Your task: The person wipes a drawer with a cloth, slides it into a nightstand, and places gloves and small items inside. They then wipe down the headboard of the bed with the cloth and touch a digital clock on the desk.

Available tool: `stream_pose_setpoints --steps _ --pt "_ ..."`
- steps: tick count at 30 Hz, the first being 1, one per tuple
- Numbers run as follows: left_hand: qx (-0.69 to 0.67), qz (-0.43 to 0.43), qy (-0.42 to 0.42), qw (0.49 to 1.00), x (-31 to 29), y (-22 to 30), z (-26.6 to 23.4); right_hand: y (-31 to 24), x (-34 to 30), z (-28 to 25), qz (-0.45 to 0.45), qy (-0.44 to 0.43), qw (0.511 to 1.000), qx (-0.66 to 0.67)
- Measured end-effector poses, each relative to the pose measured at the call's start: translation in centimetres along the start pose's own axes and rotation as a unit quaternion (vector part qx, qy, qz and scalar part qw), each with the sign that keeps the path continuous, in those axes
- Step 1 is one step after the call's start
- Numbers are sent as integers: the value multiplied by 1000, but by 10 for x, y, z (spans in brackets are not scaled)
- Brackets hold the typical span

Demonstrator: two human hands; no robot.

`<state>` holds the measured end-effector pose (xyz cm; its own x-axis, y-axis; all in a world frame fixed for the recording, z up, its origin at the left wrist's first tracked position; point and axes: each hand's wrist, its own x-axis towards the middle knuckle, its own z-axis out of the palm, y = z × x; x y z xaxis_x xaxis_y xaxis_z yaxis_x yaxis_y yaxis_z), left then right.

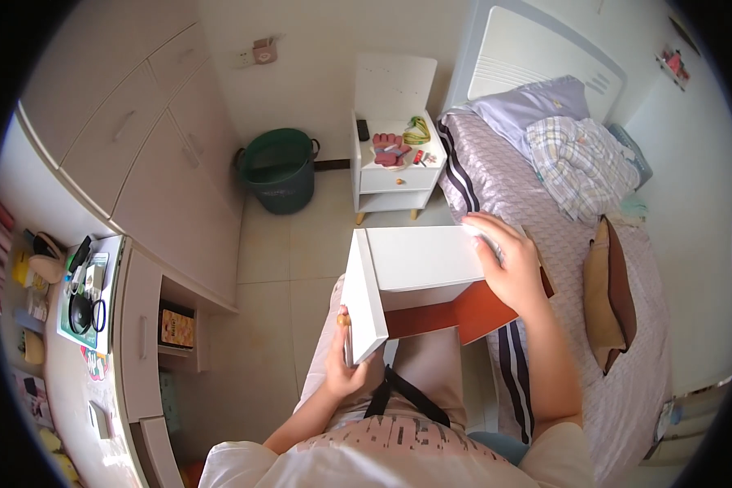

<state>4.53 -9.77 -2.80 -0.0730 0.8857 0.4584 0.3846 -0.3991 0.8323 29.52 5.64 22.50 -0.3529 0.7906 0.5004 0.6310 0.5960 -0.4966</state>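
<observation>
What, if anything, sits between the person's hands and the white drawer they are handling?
Nothing visible. The left hand grips the white drawer at its front panel's lower edge, and the right hand rests directly on its far side. Both touch it.

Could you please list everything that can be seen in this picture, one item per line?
white drawer: one, white with a red-brown underside, held over the lap
nightstand: one, white, against the far wall beside the bed
green bucket: one, dark green, on the floor left of the nightstand
bed: one, pale patterned sheet, on the right
pillow: one, lilac, at the head of the bed
checked cloth: one, bundled on the bed
cupboards: one run, cream, upper left
desk: one, cluttered, far left
left hand: fingers on the drawer's front panel
right hand: resting on the drawer's far end
</observation>
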Motion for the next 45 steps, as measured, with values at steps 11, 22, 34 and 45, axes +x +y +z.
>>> stream_pose_setpoints --steps 11,22,34,45 --pt "-190 80 -158 966 144 94 -75 -49 -3 28 -52 -42 996 64" --pt "-210 23 -124 970 131 93 -66 -57 -17 15 -92 -76 986 115" --pt "-271 29 -140 952 137 83 -54 -58 -12 36 -84 -18 992 90" --pt "-235 36 -135 962 132 84 -57 -47 -4 13 -45 -45 993 95"
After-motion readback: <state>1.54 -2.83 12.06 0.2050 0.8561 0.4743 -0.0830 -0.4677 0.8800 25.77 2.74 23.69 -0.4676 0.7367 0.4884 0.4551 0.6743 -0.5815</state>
